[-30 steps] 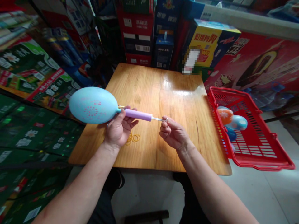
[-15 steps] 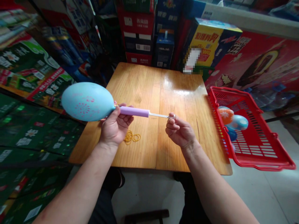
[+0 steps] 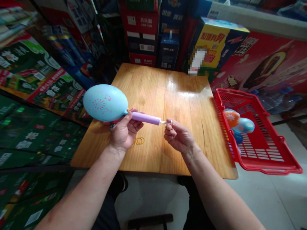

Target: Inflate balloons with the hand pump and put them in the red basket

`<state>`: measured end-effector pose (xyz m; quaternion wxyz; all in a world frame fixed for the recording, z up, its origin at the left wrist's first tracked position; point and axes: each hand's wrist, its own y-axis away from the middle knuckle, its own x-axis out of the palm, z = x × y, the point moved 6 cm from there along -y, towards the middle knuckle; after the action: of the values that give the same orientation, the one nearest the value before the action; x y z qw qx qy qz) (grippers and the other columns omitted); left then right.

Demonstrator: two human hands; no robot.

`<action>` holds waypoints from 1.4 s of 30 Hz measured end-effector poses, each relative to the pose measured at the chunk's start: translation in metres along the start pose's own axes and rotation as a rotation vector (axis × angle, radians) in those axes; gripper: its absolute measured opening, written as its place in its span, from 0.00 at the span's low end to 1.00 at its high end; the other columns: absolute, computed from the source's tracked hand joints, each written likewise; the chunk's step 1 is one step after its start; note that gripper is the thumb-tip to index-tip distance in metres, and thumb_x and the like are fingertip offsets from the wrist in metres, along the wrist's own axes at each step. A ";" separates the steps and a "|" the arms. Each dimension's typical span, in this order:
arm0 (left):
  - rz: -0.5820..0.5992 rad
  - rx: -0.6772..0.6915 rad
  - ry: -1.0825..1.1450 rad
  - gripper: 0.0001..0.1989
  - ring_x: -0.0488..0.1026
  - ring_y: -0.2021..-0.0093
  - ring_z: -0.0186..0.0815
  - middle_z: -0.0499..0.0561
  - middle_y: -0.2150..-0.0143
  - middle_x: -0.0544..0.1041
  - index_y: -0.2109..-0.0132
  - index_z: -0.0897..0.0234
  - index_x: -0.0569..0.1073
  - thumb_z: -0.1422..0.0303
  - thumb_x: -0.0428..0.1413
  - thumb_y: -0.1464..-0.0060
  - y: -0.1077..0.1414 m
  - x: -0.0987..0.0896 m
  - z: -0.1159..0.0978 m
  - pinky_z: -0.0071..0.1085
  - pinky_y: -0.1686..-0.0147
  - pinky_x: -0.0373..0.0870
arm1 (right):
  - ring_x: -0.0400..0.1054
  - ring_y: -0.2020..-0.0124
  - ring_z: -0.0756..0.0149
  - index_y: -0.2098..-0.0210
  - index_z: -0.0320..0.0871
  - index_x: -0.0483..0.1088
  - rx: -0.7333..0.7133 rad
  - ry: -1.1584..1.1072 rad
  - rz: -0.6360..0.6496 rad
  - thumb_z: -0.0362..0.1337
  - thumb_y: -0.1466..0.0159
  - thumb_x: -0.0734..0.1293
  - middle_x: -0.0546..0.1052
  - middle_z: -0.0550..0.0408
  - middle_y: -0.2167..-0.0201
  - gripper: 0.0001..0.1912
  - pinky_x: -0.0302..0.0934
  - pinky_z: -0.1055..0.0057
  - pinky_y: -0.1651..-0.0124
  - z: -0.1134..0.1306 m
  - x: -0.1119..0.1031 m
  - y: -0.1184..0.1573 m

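A light blue balloon [image 3: 105,102] with pink patterns is inflated on the left end of a purple hand pump [image 3: 146,118]. My left hand [image 3: 124,131] grips the pump's nozzle end and the balloon's neck between thumb and fingers. At the pump's right end, my right hand [image 3: 178,134] is closed round the white plunger handle [image 3: 171,122], and only a short piece of the rod shows. Yellow rubber bands [image 3: 139,141] lie on the wooden table [image 3: 153,89] just beyond my left wrist. Something red and dark is partly hidden behind the balloon.
A red basket [image 3: 260,166] with several balloons [image 3: 246,125] stands right of the table. Stacked boxes [image 3: 144,25] line the far side, and green cartons [image 3: 31,137] fill the left. A dark stool [image 3: 151,220] is below, between my legs.
The plunger rod has gone further into the pump as my right hand moved left. My left hand, the pump and the balloon have shifted to the right.
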<state>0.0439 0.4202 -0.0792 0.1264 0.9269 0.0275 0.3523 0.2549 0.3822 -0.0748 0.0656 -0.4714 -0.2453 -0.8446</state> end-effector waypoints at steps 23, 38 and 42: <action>0.000 0.103 0.005 0.13 0.83 0.53 0.40 0.52 0.54 0.86 0.52 0.58 0.80 0.59 0.67 0.41 0.002 -0.003 -0.014 0.30 0.60 0.79 | 0.57 0.81 0.80 0.60 0.43 0.75 -0.035 -0.030 -0.010 0.30 0.33 0.71 0.75 0.64 0.76 0.02 0.56 0.81 0.77 0.007 -0.004 0.002; -0.001 0.087 0.005 0.12 0.83 0.52 0.40 0.54 0.53 0.85 0.52 0.59 0.80 0.59 0.66 0.39 -0.002 -0.006 -0.017 0.30 0.59 0.79 | 0.59 0.81 0.80 0.59 0.41 0.76 -0.027 -0.054 0.012 0.30 0.33 0.71 0.76 0.62 0.75 0.03 0.59 0.82 0.76 0.012 -0.005 0.001; -0.004 0.106 -0.019 0.13 0.82 0.49 0.42 0.52 0.51 0.85 0.50 0.56 0.79 0.58 0.66 0.40 0.003 -0.005 -0.015 0.31 0.60 0.79 | 0.59 0.81 0.80 0.59 0.41 0.75 -0.033 -0.071 -0.012 0.30 0.33 0.71 0.75 0.63 0.76 0.03 0.58 0.82 0.76 0.006 -0.005 0.000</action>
<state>0.0300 0.4196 -0.0706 0.0778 0.9355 0.0468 0.3415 0.2623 0.3839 -0.0766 0.0438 -0.5005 -0.2365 -0.8316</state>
